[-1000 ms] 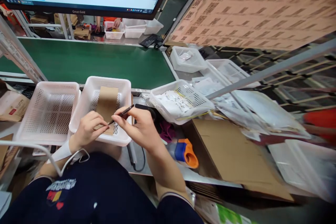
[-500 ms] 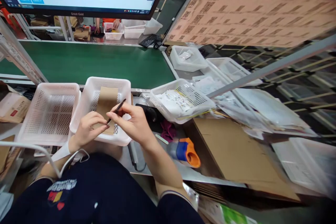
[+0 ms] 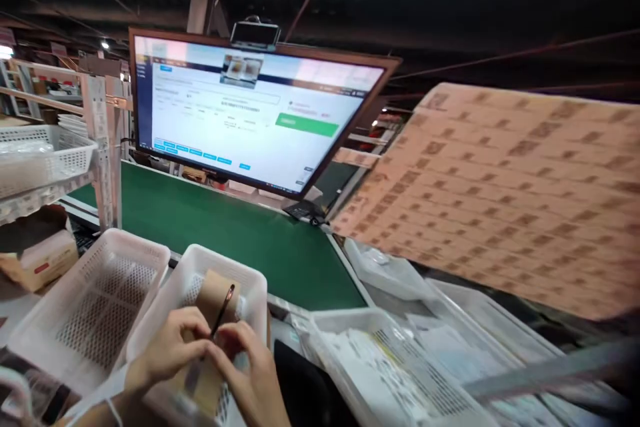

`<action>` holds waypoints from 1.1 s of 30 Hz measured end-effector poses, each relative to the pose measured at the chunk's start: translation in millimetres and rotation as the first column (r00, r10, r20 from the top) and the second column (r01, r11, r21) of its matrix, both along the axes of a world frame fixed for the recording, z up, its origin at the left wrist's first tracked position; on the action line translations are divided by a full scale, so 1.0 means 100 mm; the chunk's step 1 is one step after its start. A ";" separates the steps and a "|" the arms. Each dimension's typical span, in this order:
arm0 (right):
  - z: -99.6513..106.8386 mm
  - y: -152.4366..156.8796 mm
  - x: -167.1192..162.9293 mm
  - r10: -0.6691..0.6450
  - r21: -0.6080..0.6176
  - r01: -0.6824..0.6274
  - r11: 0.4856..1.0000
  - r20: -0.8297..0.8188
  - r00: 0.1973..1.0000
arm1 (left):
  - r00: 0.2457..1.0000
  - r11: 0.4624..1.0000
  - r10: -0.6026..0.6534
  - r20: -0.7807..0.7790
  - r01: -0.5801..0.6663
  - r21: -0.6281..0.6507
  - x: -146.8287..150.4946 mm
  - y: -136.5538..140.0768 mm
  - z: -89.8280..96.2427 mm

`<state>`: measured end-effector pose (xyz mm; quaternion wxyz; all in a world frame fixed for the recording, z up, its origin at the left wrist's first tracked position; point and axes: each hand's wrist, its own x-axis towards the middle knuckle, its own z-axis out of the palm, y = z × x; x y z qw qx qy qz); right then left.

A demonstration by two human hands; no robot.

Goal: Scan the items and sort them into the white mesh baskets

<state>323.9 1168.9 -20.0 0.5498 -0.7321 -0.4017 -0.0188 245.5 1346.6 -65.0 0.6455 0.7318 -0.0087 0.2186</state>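
Between my two hands a slim, dark, pen-like stick (image 3: 222,312) points upward at a tilt, with a light mark near its top end. Its exact kind is too blurred to tell. My left hand (image 3: 175,340) pinches its lower part with thumb and finger. From the other side, my right hand (image 3: 247,363) closes on it, the fingertips of both hands touching. Both hands are over a white plastic basket (image 3: 255,283). Inside that basket lies a flat brown cardboard piece (image 3: 213,288), partly covered by my hands.
Left of the hands stands a second white basket (image 3: 95,313). Behind runs a green conveyor belt (image 3: 200,233) beneath a monitor (image 3: 240,113). To the right are a basket of white papers (image 3: 370,373) and a large brown printed sheet (image 3: 500,207). A metal bar (image 3: 550,367) slants across the lower right.
The view has tilted up, showing the whole monitor. My hands have come together on the dark stick, which now stands more upright; my left hand now grips it too.
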 end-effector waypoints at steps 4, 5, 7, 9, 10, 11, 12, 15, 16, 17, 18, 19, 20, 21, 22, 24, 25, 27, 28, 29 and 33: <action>-0.17 0.10 -0.03 0.015 0.002 -0.015 1.000 -0.112 0.994 | 1.000 1.000 -0.004 0.006 0.004 -0.013 0.07 0.11 -0.07; -0.18 0.11 -0.04 0.012 -0.007 -0.013 1.000 -0.153 0.988 | 1.000 1.000 -0.011 0.011 0.011 -0.003 0.07 0.13 -0.08; -0.17 0.13 -0.05 0.008 -0.018 -0.012 1.000 -0.215 0.977 | 0.999 0.999 -0.031 0.015 0.031 0.019 0.07 0.16 -0.10; -0.16 0.13 -0.04 0.017 -0.026 -0.024 0.999 -0.247 0.969 | 0.998 0.998 -0.057 0.003 0.057 0.032 0.07 0.19 -0.11; -0.15 0.12 -0.03 0.025 -0.032 -0.034 0.999 -0.255 0.967 | 0.998 0.997 -0.069 -0.005 0.069 0.034 0.07 0.20 -0.12; -0.14 0.12 -0.01 0.038 -0.041 -0.050 0.998 -0.260 0.965 | 0.997 0.996 -0.079 -0.010 0.080 0.032 0.07 0.21 -0.12; -0.15 0.11 0.01 0.052 -0.054 -0.068 0.996 -0.261 0.964 | 0.996 0.996 -0.086 -0.015 0.086 0.027 0.07 0.21 -0.13; -0.19 0.11 0.05 0.081 -0.084 -0.106 0.991 -0.259 0.962 | 0.996 0.996 -0.089 -0.014 0.089 0.019 0.08 0.24 -0.14; -0.22 0.12 0.06 0.071 -0.073 -0.093 0.993 -0.258 0.963 | 0.996 0.996 -0.091 -0.016 0.091 0.013 0.07 0.24 -0.15; -0.25 0.13 0.06 0.051 -0.049 -0.066 0.997 -0.255 0.965 | 0.995 0.995 -0.095 -0.022 0.095 0.004 0.07 0.25 -0.15; -0.28 0.14 0.06 0.026 -0.017 -0.031 0.999 -0.250 0.968 | 0.994 0.995 -0.101 -0.029 0.101 -0.007 0.07 0.26 -0.16; -0.31 0.15 0.06 0.000 0.018 0.005 1.000 -0.244 0.970 | 0.994 0.994 -0.107 -0.034 0.107 -0.021 0.06 0.27 -0.17; -0.33 0.16 0.06 -0.026 0.047 0.038 0.998 -0.235 0.972 | 0.993 0.993 -0.109 -0.034 0.108 -0.037 0.06 0.28 -0.18; -0.34 0.17 0.06 -0.046 0.067 0.062 0.996 -0.223 0.974 | 0.994 0.993 -0.109 -0.027 0.107 -0.051 0.06 0.29 -0.19; -0.33 0.18 0.06 -0.059 0.081 0.077 0.994 -0.206 0.977 | 0.994 0.993 -0.106 -0.018 0.105 -0.062 0.06 0.30 -0.20; -0.27 0.18 0.06 -0.067 0.096 0.084 0.992 -0.164 0.984 | 0.995 0.992 -0.100 0.013 0.101 -0.072 0.06 0.29 -0.20; -0.22 0.18 0.05 -0.061 0.104 0.076 0.992 -0.140 0.988 | 0.994 0.992 -0.100 0.033 0.103 -0.074 0.07 0.29 -0.20; -0.13 0.17 0.04 -0.039 0.110 0.051 0.993 -0.113 0.993 | 0.993 0.991 -0.099 0.066 0.105 -0.086 0.08 0.26 -0.17; -0.10 0.16 0.03 -0.033 0.107 0.046 0.993 -0.118 0.992 | 0.993 0.990 -0.093 0.077 0.100 -0.097 0.09 0.24 -0.16; -0.08 0.15 0.03 -0.033 0.104 0.047 0.993 -0.132 0.991 | 0.993 0.990 -0.084 0.084 0.093 -0.110 0.09 0.23 -0.15; -0.13 0.13 0.02 -0.062 0.124 0.080 0.989 -0.143 0.988 | 0.995 0.986 -0.025 0.101 0.041 -0.164 0.12 0.18 -0.08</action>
